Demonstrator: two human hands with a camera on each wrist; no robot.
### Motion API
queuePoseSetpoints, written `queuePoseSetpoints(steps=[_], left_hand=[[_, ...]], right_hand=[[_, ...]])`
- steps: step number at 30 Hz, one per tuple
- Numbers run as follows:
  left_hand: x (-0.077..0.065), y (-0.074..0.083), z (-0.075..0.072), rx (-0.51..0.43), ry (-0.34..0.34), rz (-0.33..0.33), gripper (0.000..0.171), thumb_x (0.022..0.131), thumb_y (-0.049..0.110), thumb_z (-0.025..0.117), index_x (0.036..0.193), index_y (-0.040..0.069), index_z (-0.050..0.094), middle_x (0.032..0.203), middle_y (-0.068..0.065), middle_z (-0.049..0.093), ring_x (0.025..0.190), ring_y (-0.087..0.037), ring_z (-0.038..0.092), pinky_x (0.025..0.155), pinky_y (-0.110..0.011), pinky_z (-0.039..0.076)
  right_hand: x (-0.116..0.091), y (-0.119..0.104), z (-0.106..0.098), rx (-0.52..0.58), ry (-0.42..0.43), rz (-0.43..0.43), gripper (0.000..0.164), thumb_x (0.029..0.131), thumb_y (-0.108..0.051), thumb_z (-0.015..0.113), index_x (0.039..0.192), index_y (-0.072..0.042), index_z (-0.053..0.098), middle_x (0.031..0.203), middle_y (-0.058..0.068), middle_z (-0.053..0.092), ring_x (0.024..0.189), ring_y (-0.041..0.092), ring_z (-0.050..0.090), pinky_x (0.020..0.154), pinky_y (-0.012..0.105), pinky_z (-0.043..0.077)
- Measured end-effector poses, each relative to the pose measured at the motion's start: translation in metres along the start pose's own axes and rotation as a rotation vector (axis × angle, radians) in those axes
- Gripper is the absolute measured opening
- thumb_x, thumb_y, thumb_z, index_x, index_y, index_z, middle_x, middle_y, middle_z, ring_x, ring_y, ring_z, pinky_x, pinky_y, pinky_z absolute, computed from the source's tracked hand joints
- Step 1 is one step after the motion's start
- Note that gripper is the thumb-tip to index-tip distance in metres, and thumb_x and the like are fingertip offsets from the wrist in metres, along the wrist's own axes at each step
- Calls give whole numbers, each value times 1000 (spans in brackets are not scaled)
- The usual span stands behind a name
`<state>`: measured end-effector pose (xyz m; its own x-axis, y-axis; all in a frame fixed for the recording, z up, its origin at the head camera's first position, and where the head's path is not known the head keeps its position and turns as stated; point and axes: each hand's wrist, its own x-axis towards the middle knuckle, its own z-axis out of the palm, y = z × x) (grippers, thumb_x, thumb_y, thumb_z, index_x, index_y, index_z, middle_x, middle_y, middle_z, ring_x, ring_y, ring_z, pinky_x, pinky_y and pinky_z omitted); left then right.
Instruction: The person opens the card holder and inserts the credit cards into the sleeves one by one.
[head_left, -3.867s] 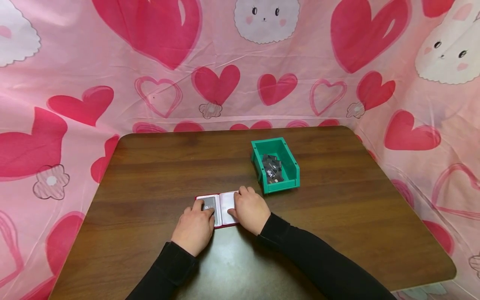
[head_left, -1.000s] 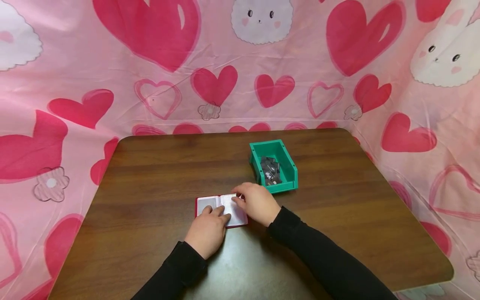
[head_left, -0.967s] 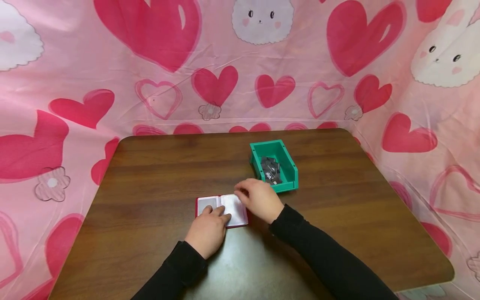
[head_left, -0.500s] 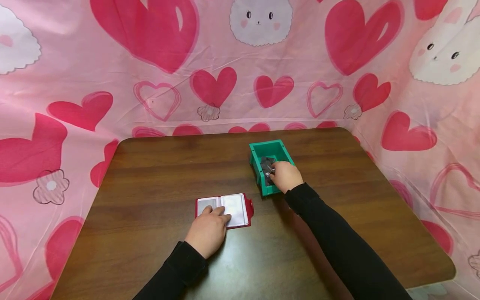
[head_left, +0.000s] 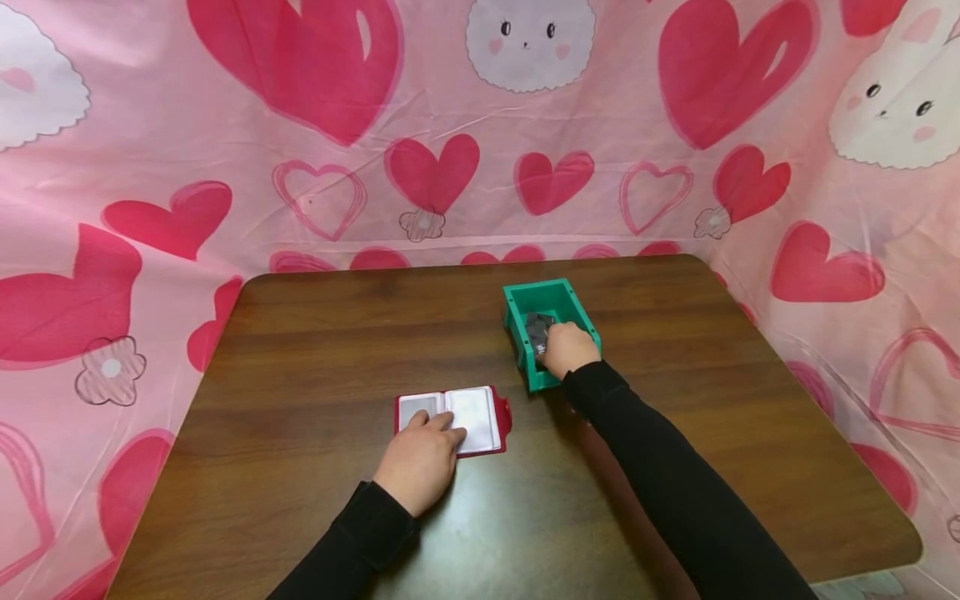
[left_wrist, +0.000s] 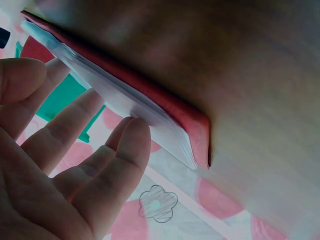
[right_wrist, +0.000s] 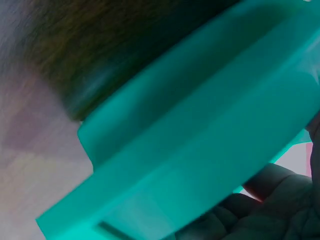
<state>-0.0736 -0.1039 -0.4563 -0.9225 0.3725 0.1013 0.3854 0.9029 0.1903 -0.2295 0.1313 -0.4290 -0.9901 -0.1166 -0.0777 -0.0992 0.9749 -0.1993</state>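
Observation:
A small red card album [head_left: 501, 417] lies spread on the table, its clear sleeves facing up. A grey card shows in the left-hand sleeve; the right-hand page looks white. My left hand [head_left: 418, 462] rests on the album with fingers spread, and in the left wrist view the fingertips meet the pages [left_wrist: 112, 87]. Inside the green bin [head_left: 513, 333], my right hand [head_left: 572, 350] reaches down among several small dark cards [head_left: 537, 327]. Its fingertips are hidden by the hand itself and, in the right wrist view, by the bin wall [right_wrist: 175, 135]; I cannot tell whether they pinch a card.
The brown wooden table [head_left: 337, 333] has rounded far corners. A pink curtain [head_left: 330, 108] with hearts and animal faces hangs behind and at both sides. Black sleeves cover both forearms, and the bin stands beyond the album to its right.
My right hand has left the album's right page and gone into the bin, uncovering the red clasp flap. The left hand has shifted right from the album's left edge towards its middle.

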Motion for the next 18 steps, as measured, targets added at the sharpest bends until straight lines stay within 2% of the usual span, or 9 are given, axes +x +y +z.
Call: queuePoseSetpoints(steps=[6,9,13,18], left_hand=[[0,-1,0,0,11,8,25,89,26,61,108,19,74,117,-8,66,98,-30,56,83,-39,48],[0,-1,0,1,16,14,25,89,26,61,109,19,74,117,-8,66,98,-30,57,83,-39,48],[-1,-1,-1,0,16,15,25,89,26,61,108,18,74,117,-8,66,98,-30,57,84,-39,48],[-1,-1,-1,6,15,18,25,89,26,61,109,18,73,117,-8,66,99,-30,57,84,-39,48]], right_hand=[[0,2,-3,66,-14,20,46,87,-24,68,120,5,56,109,21,56,93,31,57,88,46,49],[1,4,-4,111,-6,8,45,89,-21,66,125,2,53,113,20,57,98,30,56,90,45,48],[1,6,-9,204,1,-1,35,92,-14,61,124,-2,53,108,16,62,93,28,58,83,43,49],[-4,9,-19,296,34,6,33,94,-12,57,126,-4,51,103,15,63,86,27,59,78,43,50]])
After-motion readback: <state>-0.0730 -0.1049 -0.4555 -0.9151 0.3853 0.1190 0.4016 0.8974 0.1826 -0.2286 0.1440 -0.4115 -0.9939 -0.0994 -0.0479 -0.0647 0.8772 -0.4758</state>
